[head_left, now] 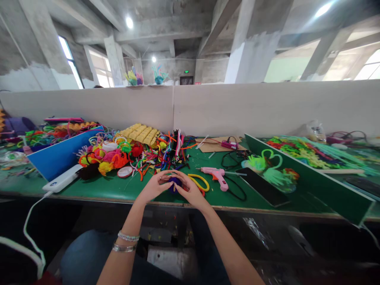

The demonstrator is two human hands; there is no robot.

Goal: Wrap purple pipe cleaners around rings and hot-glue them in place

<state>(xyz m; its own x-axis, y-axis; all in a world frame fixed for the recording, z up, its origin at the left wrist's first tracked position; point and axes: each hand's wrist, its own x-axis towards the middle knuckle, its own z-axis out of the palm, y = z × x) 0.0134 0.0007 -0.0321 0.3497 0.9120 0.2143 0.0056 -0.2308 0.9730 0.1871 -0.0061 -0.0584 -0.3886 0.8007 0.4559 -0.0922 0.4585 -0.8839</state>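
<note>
Between my fingers, at the table's front edge, is a small dark purple ball-shaped piece point(175, 184); its material is too small to make out. My left hand point(157, 184) curves round its left side, fingers and thumb closed on it. From the right, my right hand point(190, 188) grips the same piece, thumb close to the left thumb. Just beyond my right hand lies a bent yellow pipe cleaner point(203, 181), with a bit of red-orange beside it. A pink glue gun point(216, 174) rests on its side further right.
Colourful pipe cleaners point(175, 148) and fluffy pieces are heaped at the left back, by a yellow egg tray point(141, 133). A black phone point(263, 186) lies right, beside a green pipe-cleaner swan point(276, 170). A blue board point(65, 152) and a dark green board point(308, 178) stand upright on either side.
</note>
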